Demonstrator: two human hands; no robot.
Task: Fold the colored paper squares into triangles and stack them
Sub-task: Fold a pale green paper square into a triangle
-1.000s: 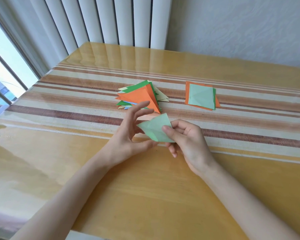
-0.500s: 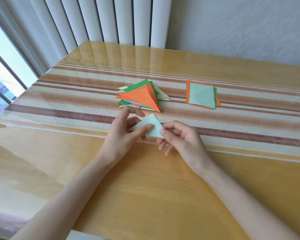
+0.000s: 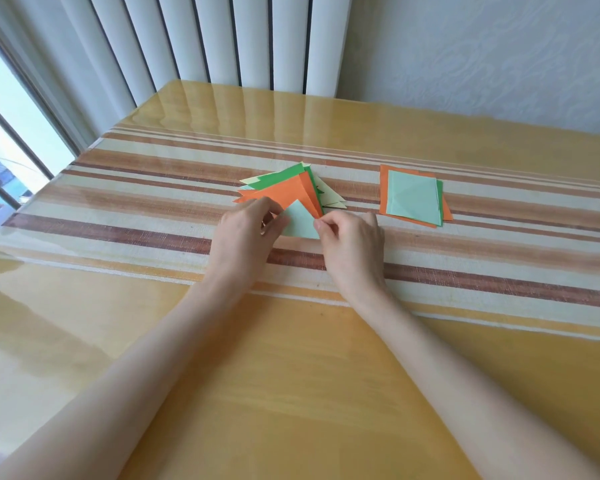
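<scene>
Currently left hand and right hand both pinch folded pale-green paper triangle at near edge of multicoloured folded-triangle stack.

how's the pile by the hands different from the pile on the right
The left pile holds folded triangles; the right pile holds flat squares. The left pile is fanned, orange on top; the right pile is neater, mint on top. The left hand and right hand hold a mint triangle at the left pile; nothing touches the right pile. Both lie on the striped runner.
</scene>
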